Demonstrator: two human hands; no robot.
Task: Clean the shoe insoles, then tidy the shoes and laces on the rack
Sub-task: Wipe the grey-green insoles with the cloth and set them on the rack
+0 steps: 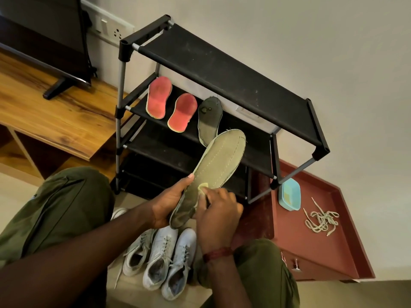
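My left hand (170, 202) grips the heel end of an olive-green insole (219, 160), which points up toward the black shoe rack (222, 70). My right hand (219, 215) pinches a small yellow cloth or sponge (202, 186) and presses it on the insole's lower half. Two red insoles (159, 97) (182, 112) and one dark grey insole (209, 118) lean on the rack's second shelf. Three white sneakers (163, 261) stand on the floor between my knees. A tangle of pale laces (321, 220) lies on the red cabinet top.
A light-blue soap dish (289, 194) sits on the red cabinet (315, 247) right of the rack. To the left stands a wooden TV unit (44, 107) with a television (42, 34). A wall socket (109, 26) is behind the rack.
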